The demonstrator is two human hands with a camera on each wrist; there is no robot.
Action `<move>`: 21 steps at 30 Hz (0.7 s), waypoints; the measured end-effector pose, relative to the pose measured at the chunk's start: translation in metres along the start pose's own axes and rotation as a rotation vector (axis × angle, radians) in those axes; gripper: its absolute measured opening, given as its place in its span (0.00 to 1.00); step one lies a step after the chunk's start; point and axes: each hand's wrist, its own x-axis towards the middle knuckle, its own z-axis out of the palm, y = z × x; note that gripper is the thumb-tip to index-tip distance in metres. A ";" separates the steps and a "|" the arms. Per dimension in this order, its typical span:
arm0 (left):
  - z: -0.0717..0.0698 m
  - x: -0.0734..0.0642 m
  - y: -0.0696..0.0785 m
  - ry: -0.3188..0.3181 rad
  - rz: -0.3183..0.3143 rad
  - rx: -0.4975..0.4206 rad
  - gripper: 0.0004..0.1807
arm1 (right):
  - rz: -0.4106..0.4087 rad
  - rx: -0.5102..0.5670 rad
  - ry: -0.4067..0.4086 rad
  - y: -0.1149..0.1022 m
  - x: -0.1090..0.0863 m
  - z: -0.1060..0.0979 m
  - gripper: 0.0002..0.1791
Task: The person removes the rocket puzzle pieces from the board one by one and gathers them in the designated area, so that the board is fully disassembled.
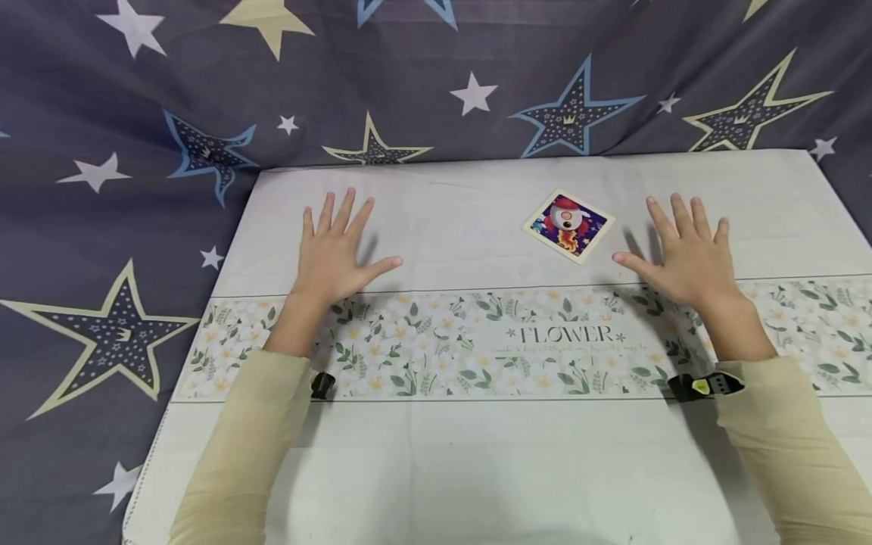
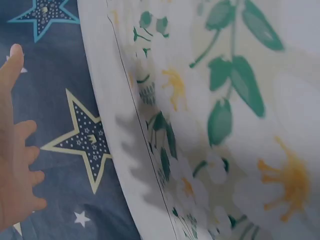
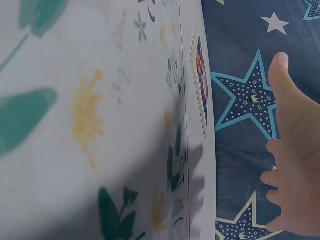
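Observation:
A square picture card (image 1: 568,225) with a cream border lies turned like a diamond on the white tablecloth (image 1: 463,227). Its picture shows a red and white rocket-like figure with flames on dark purple. To its right my right hand (image 1: 691,253) is held over the cloth, fingers straight and spread, thumb toward the card without touching it. My left hand (image 1: 331,253), on the left side of the table, has its fingers spread likewise and holds nothing. In the right wrist view the card (image 3: 201,80) appears edge-on, to the left of the hand (image 3: 297,155).
A floral band (image 1: 436,344) with the word FLOWER crosses the cloth. Behind the table and along its left side hangs a dark star-patterned curtain (image 1: 409,76). Dark straps with small devices (image 1: 708,384) sit at the wrists.

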 end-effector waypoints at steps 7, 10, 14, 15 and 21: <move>0.003 0.014 0.016 0.048 0.071 -0.033 0.53 | -0.011 0.043 0.008 -0.004 0.002 -0.001 0.52; 0.004 0.020 0.024 0.060 0.106 -0.054 0.52 | -0.040 0.053 0.042 -0.007 0.003 0.000 0.50; 0.009 0.030 0.034 0.081 0.145 -0.112 0.48 | -0.061 0.065 0.057 -0.010 0.006 0.002 0.45; 0.010 0.033 0.036 0.087 0.155 -0.131 0.47 | -0.061 0.067 0.051 -0.011 0.007 0.002 0.44; 0.019 0.052 0.056 0.089 0.215 -0.219 0.41 | -0.036 0.082 -0.028 -0.015 0.011 0.007 0.42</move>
